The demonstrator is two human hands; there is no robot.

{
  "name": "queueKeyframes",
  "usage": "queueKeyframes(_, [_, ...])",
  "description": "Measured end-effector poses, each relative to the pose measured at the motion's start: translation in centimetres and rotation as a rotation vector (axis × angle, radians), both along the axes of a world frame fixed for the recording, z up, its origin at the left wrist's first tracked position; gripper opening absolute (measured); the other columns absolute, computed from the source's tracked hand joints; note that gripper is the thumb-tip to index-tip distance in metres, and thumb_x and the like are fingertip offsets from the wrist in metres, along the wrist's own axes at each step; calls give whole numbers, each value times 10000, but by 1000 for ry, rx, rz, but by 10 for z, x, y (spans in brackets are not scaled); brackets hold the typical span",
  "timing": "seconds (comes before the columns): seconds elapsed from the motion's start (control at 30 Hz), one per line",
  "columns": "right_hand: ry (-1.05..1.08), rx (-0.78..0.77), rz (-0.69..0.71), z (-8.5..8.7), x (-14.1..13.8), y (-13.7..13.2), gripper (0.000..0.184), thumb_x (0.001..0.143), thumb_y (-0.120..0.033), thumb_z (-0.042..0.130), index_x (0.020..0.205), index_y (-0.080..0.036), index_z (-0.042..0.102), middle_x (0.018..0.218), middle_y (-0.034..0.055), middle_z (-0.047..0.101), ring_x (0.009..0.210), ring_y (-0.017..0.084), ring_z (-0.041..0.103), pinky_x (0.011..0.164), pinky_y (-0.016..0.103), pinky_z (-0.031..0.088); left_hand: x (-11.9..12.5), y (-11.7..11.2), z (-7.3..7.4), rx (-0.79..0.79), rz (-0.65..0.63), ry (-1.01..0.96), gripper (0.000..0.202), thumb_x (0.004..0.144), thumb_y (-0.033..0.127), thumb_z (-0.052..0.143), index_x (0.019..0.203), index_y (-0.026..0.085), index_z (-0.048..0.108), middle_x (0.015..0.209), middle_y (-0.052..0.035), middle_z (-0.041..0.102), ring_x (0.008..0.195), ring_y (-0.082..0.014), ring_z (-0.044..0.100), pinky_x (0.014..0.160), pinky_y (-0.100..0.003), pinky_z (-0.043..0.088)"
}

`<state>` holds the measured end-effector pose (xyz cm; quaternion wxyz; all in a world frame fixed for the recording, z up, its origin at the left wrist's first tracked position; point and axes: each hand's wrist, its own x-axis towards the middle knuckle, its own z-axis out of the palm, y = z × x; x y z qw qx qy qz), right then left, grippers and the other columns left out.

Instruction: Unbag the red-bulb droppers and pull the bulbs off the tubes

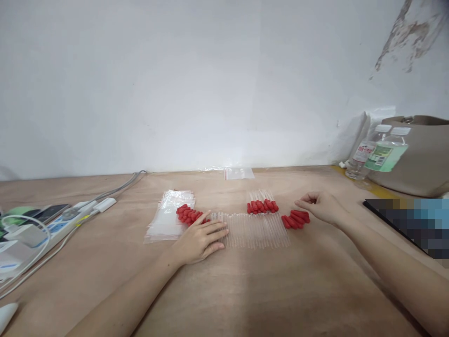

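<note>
My left hand (201, 238) lies flat with its fingers stretched out over the left end of a row of clear glass tubes (256, 229) on the wooden table (245, 290). Just behind that hand is a heap of red rubber bulbs (187, 214). My right hand (321, 206) rests on the table with fingers loosely curled, touching a small pile of red bulbs (296, 218); I cannot see anything inside it. Farther back lie several tubes fitted with red bulbs (262, 205).
A stack of clear zip bags (168, 215) lies left of the bulbs, one more bag (239, 173) by the wall. A power strip with plugs and cables (52, 224) sits far left. Two plastic bottles (379, 152) and a beige bag (421, 159) stand at the right.
</note>
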<state>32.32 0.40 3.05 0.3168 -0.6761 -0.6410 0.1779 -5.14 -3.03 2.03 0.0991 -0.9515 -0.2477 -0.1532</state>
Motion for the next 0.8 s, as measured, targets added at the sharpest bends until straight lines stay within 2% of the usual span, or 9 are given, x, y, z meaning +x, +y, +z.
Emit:
queueKeyframes(0.13, [-107,39,-19,0,-19,5,291,691,-461,523,649,-190,620,571,8,596,536,138,524,494,245,356,0,0,-1,47,8,-39,337,871,339,447,1183,223,504,1133,-67,597,1086,-185,510,1033,-493,219])
queueKeyframes(0.3, [-159,61,130,9,-54,11,250,659,-451,578,714,-212,622,645,-6,628,579,131,549,497,226,355,-1,-2,0,80,63,-86,326,848,339,473,1141,211,538,1040,-74,622,1057,-221,501,993,-511,263])
queueKeyframes(0.4, [-236,57,159,9,-65,14,245,595,-424,640,742,-228,639,677,-20,637,608,137,560,506,223,348,-2,-1,-2,85,61,-117,315,853,317,455,1134,201,538,1051,-80,603,1050,-218,493,988,-492,277])
queueKeyframes(0.57, [-256,13,151,8,-69,13,154,644,-348,598,724,-237,670,671,-16,650,630,142,575,526,228,350,-1,0,-4,110,64,-174,288,857,277,440,1116,200,543,1048,-77,590,1047,-210,482,985,-479,275])
queueKeyframes(0.67, [-246,9,137,11,-70,11,186,680,-379,557,700,-237,676,659,-5,653,631,152,580,528,238,353,1,-1,-4,121,64,-189,280,850,261,452,1106,202,550,1040,-73,589,1038,-206,483,984,-473,276])
queueKeyframes(0.8, [-148,67,9,17,-73,10,264,717,-434,511,734,-233,682,705,15,668,701,180,591,576,260,374,2,-2,-6,147,73,-223,282,833,244,475,1101,204,554,1043,-64,589,1039,-207,478,983,-472,278])
